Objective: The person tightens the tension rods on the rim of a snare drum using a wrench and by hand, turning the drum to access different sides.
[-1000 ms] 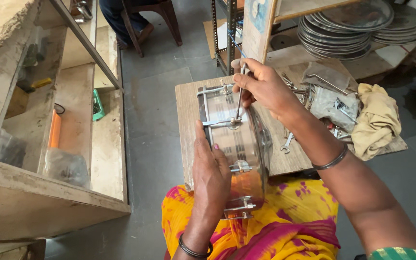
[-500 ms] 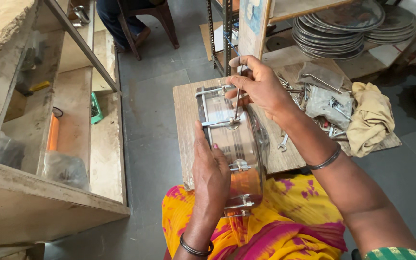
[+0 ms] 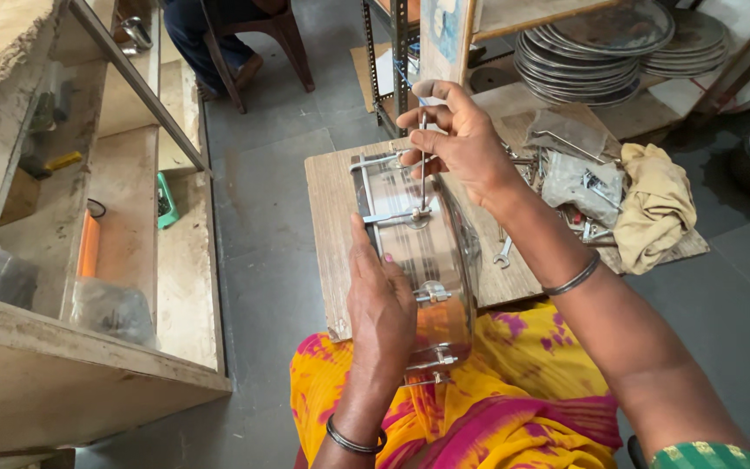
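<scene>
a shiny metal drum shell [image 3: 418, 260] stands on its edge, partly on the person's lap and partly against the near edge of a low wooden board [image 3: 327, 217]. its round faces look left and right, so its axle runs across the view, and the curved wall with its lugs faces up toward the camera. a thin metal rod [image 3: 423, 165] stands nearly upright over the shell's far part, its long axis running up and down in the view, its lower end meeting a small lug on the shell wall.

the right hand [image 3: 462, 143] is curled, thumb and fingers pinching the top of the rod; the other fingers are bent loosely beside it. the left hand [image 3: 379, 300] lies flat along the shell's near left side, fingers together and stretched forward, palm pressed to the metal, steadying rather than gripping.

on the board to the right lie a small spanner [image 3: 503, 252], loose metal fittings in a clear bag [image 3: 579, 178] and a crumpled tan cloth [image 3: 657, 208]. behind them is a stack of round drum skins [image 3: 601, 52]. to the left stands a wooden shelf unit [image 3: 88, 347]. the lap is covered in yellow and pink cloth [image 3: 496, 391].
</scene>
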